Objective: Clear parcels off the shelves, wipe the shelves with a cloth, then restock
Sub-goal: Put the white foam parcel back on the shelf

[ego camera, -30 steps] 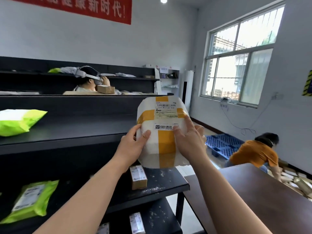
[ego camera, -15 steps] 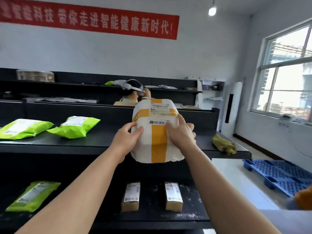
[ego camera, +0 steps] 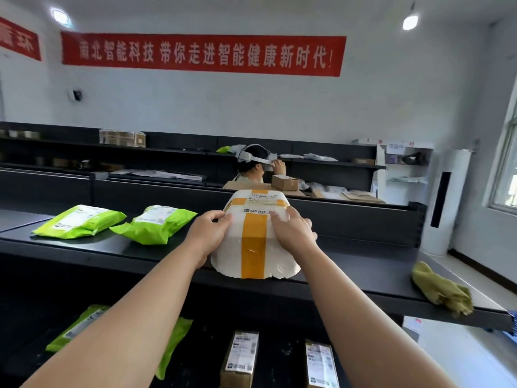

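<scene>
White foam parcel crossed with yellow tape (ego camera: 256, 236) is at the black top shelf's (ego camera: 363, 273) front edge, left hand (ego camera: 208, 233) and right hand (ego camera: 293, 233) gripping its sides. Crumpled olive cloth (ego camera: 442, 289) lies aside and green plastic mailers (ego camera: 155, 224) are up, so I'd guess restocking's underway.

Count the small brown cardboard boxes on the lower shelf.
2. One small brown cardboard box lies centre of the black lower shelf; the other lies right of it. The forearms may hide more.

White parcel (ego camera: 253, 247), yellow-taped — at front edge of top shelf (ego camera: 112, 250); olive cloth (ego camera: 440, 289) at its right end.
</scene>
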Demonstrator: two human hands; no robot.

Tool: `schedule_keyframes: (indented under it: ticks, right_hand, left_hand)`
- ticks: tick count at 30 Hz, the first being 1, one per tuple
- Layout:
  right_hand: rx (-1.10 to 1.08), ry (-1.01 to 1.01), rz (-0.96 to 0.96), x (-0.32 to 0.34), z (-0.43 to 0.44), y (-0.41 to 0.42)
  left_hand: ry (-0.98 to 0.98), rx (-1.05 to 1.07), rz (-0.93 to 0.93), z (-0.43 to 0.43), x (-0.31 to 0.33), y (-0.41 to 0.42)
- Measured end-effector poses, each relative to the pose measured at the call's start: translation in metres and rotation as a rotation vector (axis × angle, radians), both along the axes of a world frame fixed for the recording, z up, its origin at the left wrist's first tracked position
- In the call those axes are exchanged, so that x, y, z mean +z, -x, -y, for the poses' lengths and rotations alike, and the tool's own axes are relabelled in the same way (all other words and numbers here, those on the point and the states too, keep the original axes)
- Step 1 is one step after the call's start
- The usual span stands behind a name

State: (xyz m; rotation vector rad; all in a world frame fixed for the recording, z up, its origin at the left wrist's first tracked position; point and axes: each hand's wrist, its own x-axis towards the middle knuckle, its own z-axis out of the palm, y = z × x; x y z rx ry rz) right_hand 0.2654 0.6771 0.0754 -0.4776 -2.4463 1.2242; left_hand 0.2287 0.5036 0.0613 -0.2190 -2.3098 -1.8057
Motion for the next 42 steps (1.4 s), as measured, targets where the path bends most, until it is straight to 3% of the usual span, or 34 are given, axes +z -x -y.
schedule_keyframes:
  ticks: [14,28,36,42]
  right_hand:
    - [-0.012,-0.062,0.093,-0.010,-0.013,0.043]
    - [-0.005,0.002,0.057,-0.009,-0.013,0.024]
    - [-0.027,-0.032,-0.017,-0.015,-0.017,-0.032]
    - [-0.119,-0.019,-0.037,-0.037,-0.032,-0.096]
  left_hand:
    - [0.131,0.008,-0.069,-0.018,-0.012,0.045]
    - [0.294,0.091,-0.177,-0.018,-0.011,0.044]
    - [0.205,0.083,-0.412,-0.024,-0.008,-0.004]
    - [0.096,-0.118,-0.359,-0.040,-0.018,-0.063]
